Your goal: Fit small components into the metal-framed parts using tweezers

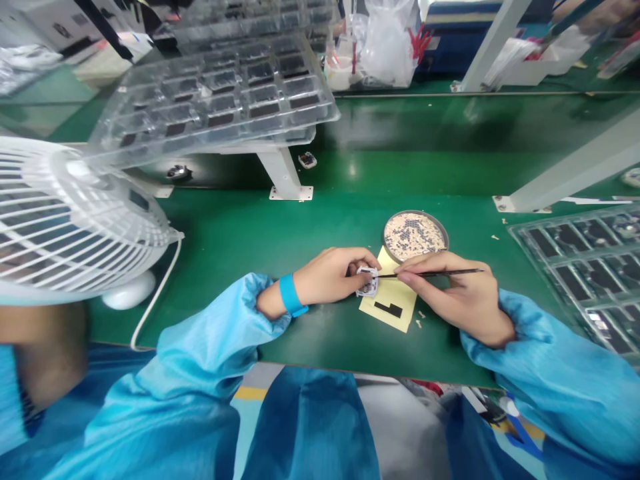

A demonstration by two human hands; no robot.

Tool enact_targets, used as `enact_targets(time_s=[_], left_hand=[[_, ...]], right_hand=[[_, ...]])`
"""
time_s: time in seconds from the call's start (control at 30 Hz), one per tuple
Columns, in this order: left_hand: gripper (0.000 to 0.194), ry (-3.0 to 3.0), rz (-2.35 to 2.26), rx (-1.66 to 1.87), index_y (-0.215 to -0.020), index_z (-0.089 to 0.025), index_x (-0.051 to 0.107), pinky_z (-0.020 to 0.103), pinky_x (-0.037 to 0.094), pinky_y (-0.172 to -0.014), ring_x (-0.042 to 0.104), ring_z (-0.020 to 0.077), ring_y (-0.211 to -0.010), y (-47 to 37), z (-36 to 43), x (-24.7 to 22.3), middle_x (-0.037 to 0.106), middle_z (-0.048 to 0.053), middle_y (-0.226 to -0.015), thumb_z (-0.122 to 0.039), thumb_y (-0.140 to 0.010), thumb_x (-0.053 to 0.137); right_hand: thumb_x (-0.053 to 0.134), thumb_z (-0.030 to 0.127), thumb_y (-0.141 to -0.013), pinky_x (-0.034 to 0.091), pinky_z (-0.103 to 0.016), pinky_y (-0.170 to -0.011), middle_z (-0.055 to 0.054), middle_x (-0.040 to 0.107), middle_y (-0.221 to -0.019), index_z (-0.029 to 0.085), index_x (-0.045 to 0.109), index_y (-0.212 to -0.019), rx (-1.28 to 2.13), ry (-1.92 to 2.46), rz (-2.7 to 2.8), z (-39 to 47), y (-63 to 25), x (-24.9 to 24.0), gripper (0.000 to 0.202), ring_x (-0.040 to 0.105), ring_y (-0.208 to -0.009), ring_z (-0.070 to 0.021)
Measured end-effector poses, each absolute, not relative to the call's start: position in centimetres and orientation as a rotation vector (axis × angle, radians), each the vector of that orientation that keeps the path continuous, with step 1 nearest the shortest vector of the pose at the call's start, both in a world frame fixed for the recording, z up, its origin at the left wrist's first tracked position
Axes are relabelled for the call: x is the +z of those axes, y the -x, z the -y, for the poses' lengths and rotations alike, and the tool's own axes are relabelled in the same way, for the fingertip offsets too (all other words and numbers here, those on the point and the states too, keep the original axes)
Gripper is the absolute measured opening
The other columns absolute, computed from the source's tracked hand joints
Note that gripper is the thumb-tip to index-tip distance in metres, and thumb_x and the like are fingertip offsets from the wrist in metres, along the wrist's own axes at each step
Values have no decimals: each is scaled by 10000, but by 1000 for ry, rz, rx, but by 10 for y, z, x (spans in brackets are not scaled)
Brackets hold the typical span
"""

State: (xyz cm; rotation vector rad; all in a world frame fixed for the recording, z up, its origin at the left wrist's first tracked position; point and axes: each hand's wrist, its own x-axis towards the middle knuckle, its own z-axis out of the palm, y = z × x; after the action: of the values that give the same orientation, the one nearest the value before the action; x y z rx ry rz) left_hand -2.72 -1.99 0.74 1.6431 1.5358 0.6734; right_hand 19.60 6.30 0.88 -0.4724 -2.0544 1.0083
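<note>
My left hand [334, 277], with a blue band at its wrist, is closed on a small white plastic housing [367, 283] with dark and metallic parts inside. My right hand [453, 290] pinches a slim dark pair of tweezers [435, 273], whose tip reaches the housing's right side. Whether anything sits in the tip is too small to tell. Partly under both hands lies a yellow sheet [397, 317] bearing black pieces [389, 309]. Just behind my right hand stands a round dish [445, 235] filled with tiny pale and dark parts.
A white fan [75, 220] stands at the left, its cable [160, 287] on the green bench [225, 227]. Clear plastic trays [220, 127] rest on the shelf; another tray [595, 267] lies at the right. Small housings [307, 160] sit near the shelf legs. A neighbouring person's arm [45, 347] shows at left.
</note>
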Motion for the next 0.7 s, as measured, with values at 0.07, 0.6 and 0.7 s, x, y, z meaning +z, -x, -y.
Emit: enact_targets(time_s=[0.07,0.6,0.7], left_hand=[[216,-1643,-1537,670,-1085,-227,695,246,456,-666,615,128,-717,27,20,7,712,-5,-846,-240,-891,602],[272,-1607,-1555,732,-1135,-205,711,248,486,-667,635,135,-715,27,20,3,731,22,-857,-257,-889,606],[295,-1589,-1532,768,-1171,-198,702,233,475,-642,619,119,-679,26,20,5,731,19,-844,-266,-899,609]], right_hand=[[786,107,-821,615,-315,-827,-9,760,-912,220,717,-928,999,469,2062,-63,-196,8,170,737,-858,-180],[778,155,-846,607,-362,-848,-30,755,-966,247,717,-984,910,387,2124,-61,-199,20,177,728,-912,-219],[786,188,-841,604,-397,-860,-26,752,-937,249,718,-966,981,491,2079,-65,-200,15,156,727,-899,-230]])
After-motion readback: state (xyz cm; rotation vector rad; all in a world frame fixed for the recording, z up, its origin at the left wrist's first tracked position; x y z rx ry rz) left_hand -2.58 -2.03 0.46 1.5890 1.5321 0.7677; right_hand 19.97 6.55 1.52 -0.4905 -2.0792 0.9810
